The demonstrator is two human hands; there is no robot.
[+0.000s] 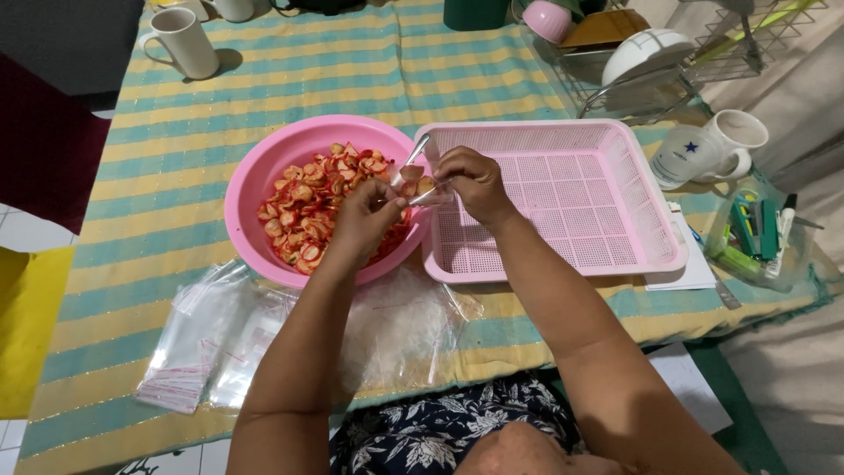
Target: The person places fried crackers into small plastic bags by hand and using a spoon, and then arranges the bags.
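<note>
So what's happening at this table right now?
A person seated at a striped tablecloth holds a small clear plastic bag open with both hands, the left hand and right hand meeting over the edge of a pink bowl full of red and yellow snack pieces. An empty pink perforated tray sits beside the bowl, and a pile of spare clear bags lies in front of it.

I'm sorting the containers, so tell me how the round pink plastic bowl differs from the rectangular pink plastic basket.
The round pink plastic bowl has solid walls; the rectangular pink plastic basket is perforated mesh. The bowl holds red and yellow snack pieces; the basket holds none. Both are pink and rest on the striped cloth.
</note>
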